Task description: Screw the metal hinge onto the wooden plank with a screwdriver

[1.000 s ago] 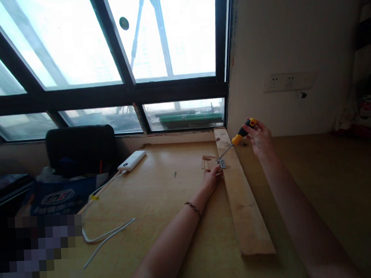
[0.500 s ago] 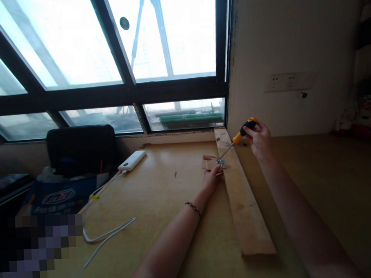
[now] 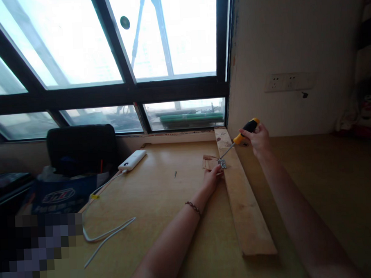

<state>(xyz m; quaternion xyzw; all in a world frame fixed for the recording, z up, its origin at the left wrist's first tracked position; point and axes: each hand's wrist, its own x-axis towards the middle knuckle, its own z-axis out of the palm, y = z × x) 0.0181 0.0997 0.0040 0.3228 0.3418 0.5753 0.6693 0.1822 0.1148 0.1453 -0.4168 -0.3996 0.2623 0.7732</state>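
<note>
Screwdriver point(image 3: 239, 139) aslant, tip point(image 3: 220, 159) down-left

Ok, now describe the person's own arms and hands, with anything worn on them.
The left hand and right hand wear no gloves. No sleeve shows on the left arm or right arm. A thin, dark, braided-looking bracelet circles the left one; the right has none in view.

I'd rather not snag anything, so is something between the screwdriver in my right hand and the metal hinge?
Nothing visible: from your right hand, the screwdriver slants over the wooden plank to the metal hinge. Your left hand is beside the hinge, off the screwdriver's line.
</note>
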